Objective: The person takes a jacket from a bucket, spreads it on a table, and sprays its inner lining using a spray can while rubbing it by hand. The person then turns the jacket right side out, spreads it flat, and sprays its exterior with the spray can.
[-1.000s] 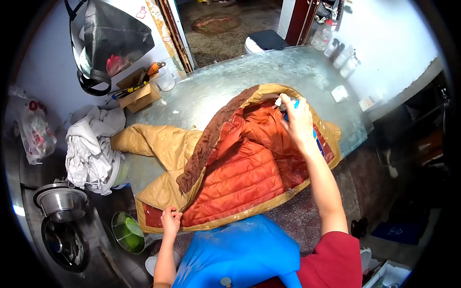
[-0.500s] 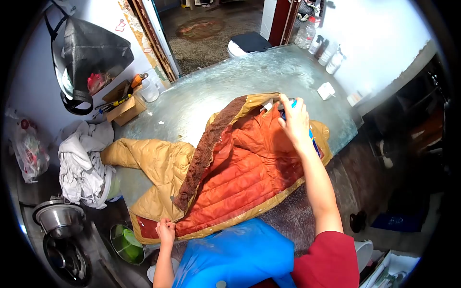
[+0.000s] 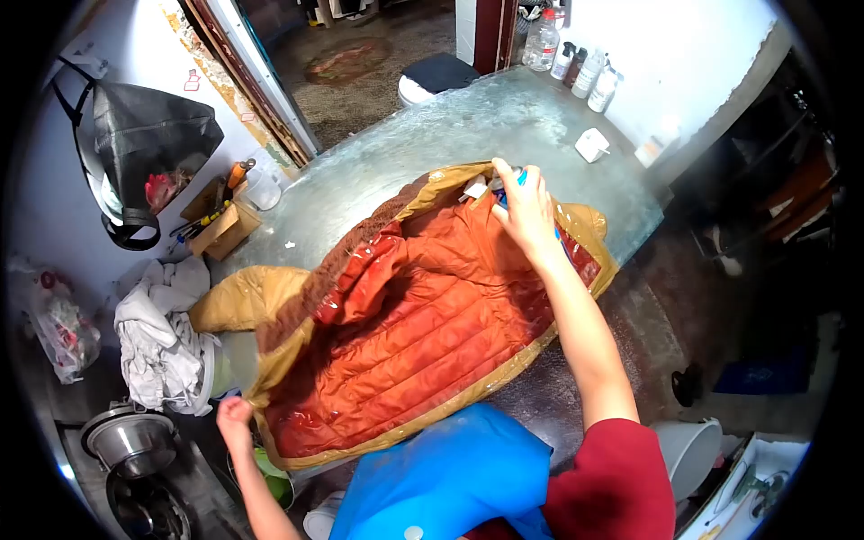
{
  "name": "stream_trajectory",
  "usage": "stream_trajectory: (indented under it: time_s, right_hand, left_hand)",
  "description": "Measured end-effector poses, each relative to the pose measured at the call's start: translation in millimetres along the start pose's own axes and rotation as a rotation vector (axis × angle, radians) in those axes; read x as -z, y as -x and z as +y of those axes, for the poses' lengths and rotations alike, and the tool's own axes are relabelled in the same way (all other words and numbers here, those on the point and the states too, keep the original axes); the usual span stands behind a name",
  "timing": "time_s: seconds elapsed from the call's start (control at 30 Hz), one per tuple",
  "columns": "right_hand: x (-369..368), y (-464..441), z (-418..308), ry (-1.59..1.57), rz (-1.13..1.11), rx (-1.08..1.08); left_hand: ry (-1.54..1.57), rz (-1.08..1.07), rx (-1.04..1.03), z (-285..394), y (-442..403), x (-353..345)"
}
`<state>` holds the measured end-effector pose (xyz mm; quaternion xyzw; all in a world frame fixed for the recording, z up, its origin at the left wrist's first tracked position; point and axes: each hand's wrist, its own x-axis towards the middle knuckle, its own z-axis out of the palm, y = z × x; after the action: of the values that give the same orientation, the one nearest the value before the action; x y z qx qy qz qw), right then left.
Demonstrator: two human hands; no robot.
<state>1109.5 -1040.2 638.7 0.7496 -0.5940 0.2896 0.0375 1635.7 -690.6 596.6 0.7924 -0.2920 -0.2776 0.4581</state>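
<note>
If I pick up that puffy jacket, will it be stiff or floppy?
Probably floppy: the jacket bunches into soft folds. It may feel slippery too, since its red lining looks shiny. And it might droop, as the sleeve lies wrinkled.

Head-worn view, forward and down over jacket (image 3: 423, 324)
</note>
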Motion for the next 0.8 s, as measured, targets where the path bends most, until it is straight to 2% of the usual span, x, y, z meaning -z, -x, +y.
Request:
stream_trajectory:
  time_s: [0.03,0.1,0.17,0.23,0.3,0.37,0.43,0.57,0.8]
  right_hand:
    - [-2,-2,0,0.025,0.002,-0.018]
    - [-6,-3,3,0.031,-0.025,-0.026]
    - [-9,-3,2,0.046,-0.078,-0.026]
    - [-17,-2,-2,0.025,-0.116,-0.026]
    - [-27,-4,-8,0.007,-0.148,-0.030]
    - [-39,-7,-18,-0.011,-0.162,-0.038]
    - [-46,-12,-29,-0.021,-0.197,-0.015]
    - [-58,-20,-43,-0.064,-0.123,0.133]
    - [-42,-20,8,0.095,-0.123,-0.086]
  left_hand:
    - [-0.092,0.064,-0.032,11,-20,10]
    - [-0.024,0.163,-0.068,34,-68,18]
    - [0.133,0.145,-0.146,43,-132,29]
    - [0.120,0.184,-0.112,61,-177,19]
    - [-0.128,0.245,-0.100,67,-203,-1]
    - [-0.254,0.143,-0.113,32,-243,0]
    - [-0.364,0.130,-0.139,50,-221,-23]
    - [-0.384,0.114,-0.089,31,-214,-21]
    - [-0.304,0.089,0.001,14,-209,-11]
